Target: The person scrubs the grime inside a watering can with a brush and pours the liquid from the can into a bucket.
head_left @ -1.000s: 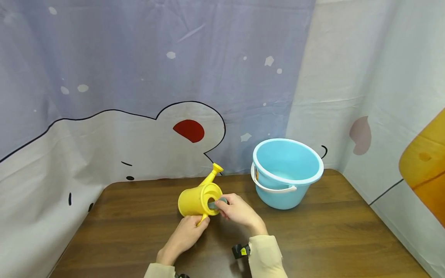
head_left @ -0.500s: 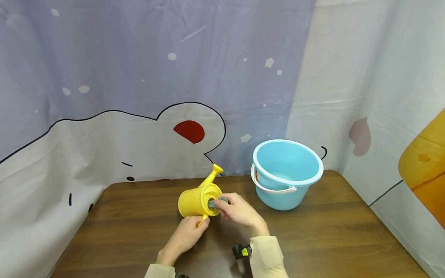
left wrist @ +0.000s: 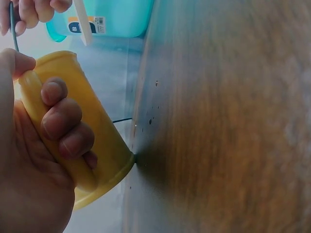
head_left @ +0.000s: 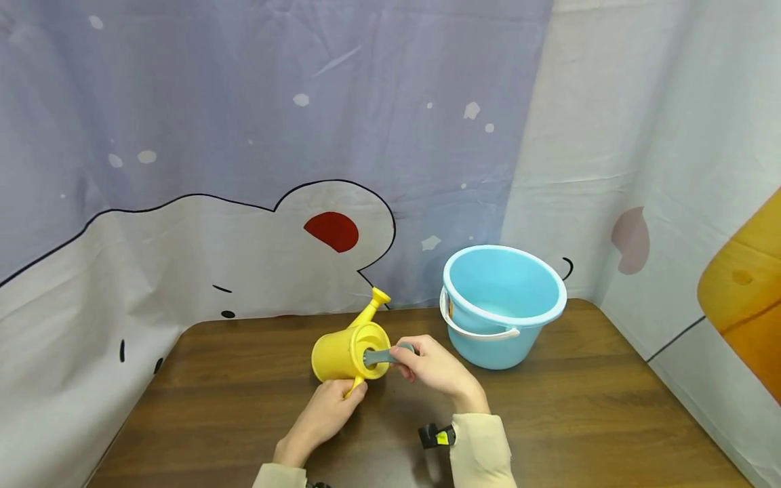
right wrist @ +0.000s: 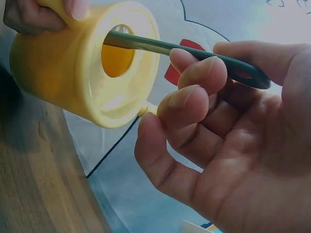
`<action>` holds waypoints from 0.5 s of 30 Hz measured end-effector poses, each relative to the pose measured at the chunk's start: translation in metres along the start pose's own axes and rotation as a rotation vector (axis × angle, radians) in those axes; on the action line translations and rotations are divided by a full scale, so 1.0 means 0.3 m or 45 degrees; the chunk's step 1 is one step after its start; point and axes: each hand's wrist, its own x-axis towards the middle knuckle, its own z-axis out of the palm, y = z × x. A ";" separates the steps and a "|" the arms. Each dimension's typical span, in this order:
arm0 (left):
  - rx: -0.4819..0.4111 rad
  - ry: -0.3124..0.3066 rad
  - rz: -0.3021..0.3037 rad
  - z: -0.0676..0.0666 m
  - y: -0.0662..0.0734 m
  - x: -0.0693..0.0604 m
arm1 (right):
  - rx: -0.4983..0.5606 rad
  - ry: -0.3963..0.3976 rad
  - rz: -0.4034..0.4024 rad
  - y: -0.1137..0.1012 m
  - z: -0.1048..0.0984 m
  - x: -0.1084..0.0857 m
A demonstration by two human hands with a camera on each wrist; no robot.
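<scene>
A yellow watering can (head_left: 334,354) is held tilted over the table, its round opening turned toward the right hand and its spout pointing up and away. The left hand (head_left: 326,410) grips the can's handle (left wrist: 58,141), fingers curled round it. Between thumb and fingers, the right hand (head_left: 436,366) pinches a slim grey-green handle (right wrist: 167,47) with a rounded end. Its far end goes through the can's opening (right wrist: 118,60); what is on that end is mostly hidden inside. In the left wrist view, the can's bottom edge meets the table.
A light blue bucket (head_left: 503,346) with a white bail handle stands at the back right of the brown wooden table (head_left: 579,400). A printed cloth (head_left: 244,149) hangs behind the table and along its right side.
The right hand has moved slightly right and away from the can, so more of the grey-green handle shows outside the opening. The left hand and the can have stayed almost still.
</scene>
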 end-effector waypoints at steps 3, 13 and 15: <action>-0.007 -0.009 -0.006 -0.002 0.003 0.000 | 0.013 0.007 0.010 -0.002 0.002 0.000; 0.028 -0.007 0.004 -0.001 -0.002 0.004 | -0.062 0.045 -0.018 0.003 0.023 0.008; 0.030 -0.013 0.006 -0.002 -0.002 0.004 | -0.076 0.040 -0.015 0.007 0.030 0.012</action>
